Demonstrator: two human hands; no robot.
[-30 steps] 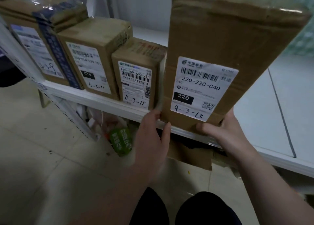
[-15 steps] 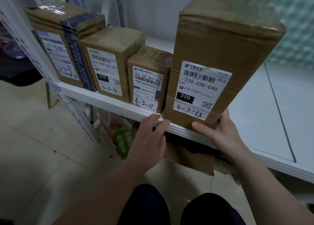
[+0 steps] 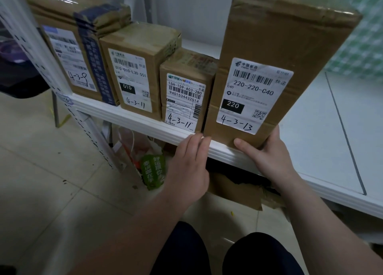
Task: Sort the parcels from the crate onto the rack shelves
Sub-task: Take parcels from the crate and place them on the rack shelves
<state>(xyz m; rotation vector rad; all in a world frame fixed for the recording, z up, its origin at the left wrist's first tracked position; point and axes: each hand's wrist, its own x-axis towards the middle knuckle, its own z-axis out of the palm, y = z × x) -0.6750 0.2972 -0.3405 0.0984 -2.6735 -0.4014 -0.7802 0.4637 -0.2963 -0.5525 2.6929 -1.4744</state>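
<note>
On the white rack shelf, near its front lip, a tall brown parcel is standing upright with its label, hand-marked 4-3-13, facing the camera. The right hand is gripping the parcel's lower right corner, with the thumb lying across the bottom of the front face and the fingers curling round the right edge, out of sight behind it. The left hand is reaching in with straight, relaxed fingers and holding nothing; its fingertips are touching the shelf's front lip just below the seam between the tall parcel and its left neighbour.

That neighbour, a small parcel marked 4-3-11, is standing against the tall one's left side. Further left, a medium parcel, also marked 4-3-11, is sitting beside it, and a large parcel with a dark blue tape band, marked 4-3-9, is filling the far-left end next to the rack's upright post.

Under the shelf, a green packet and a piece of torn cardboard are lying on the tiled floor.
</note>
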